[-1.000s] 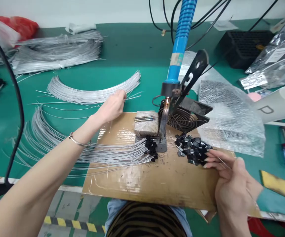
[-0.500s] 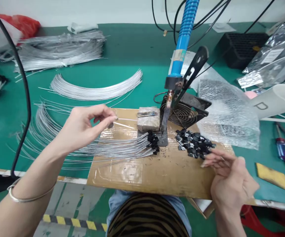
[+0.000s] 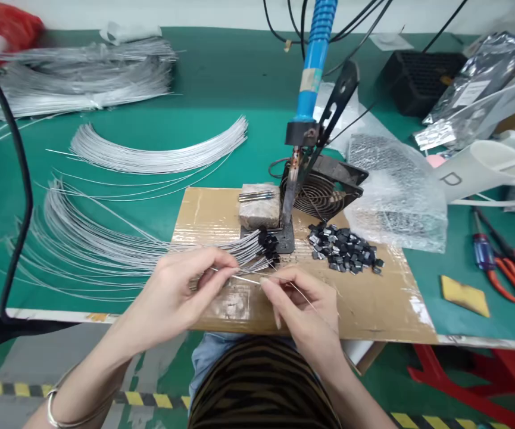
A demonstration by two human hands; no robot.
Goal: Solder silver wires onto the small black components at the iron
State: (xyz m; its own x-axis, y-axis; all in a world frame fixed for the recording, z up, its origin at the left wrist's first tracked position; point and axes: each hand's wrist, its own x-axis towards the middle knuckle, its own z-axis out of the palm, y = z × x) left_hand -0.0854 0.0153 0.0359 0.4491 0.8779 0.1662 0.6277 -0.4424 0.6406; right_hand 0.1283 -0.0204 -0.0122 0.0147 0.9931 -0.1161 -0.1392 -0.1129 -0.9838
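My left hand [image 3: 208,280] pinches a white cable [image 3: 246,279] between thumb and fingers, above the cardboard. Its tip points at my right hand [image 3: 299,295], whose thumb and forefinger are pressed together at the cable's end. A thin strand of solder wire [image 3: 302,293] runs through my right hand; any small part between the fingertips is hidden. Just behind the hands lie many white cables with black connectors [image 3: 268,244] on their ends. To the right is a heap of loose black connectors [image 3: 344,247]. A blue-handled soldering iron [image 3: 314,71] stands tip down in a holder.
A fan [image 3: 322,190] and a wrapped block [image 3: 259,208] sit at the back of the cardboard sheet [image 3: 373,316]. Beyond lies a bundle of white cables [image 3: 159,152]. Bubble wrap [image 3: 395,190], a white mug [image 3: 484,170], a yellow sponge [image 3: 465,295] and orange-handled pliers [image 3: 514,280] are on the right.
My right hand has moved left from the heap of connectors to the cable's end. My left hand has come down and right with the cable. The view has shifted slightly.
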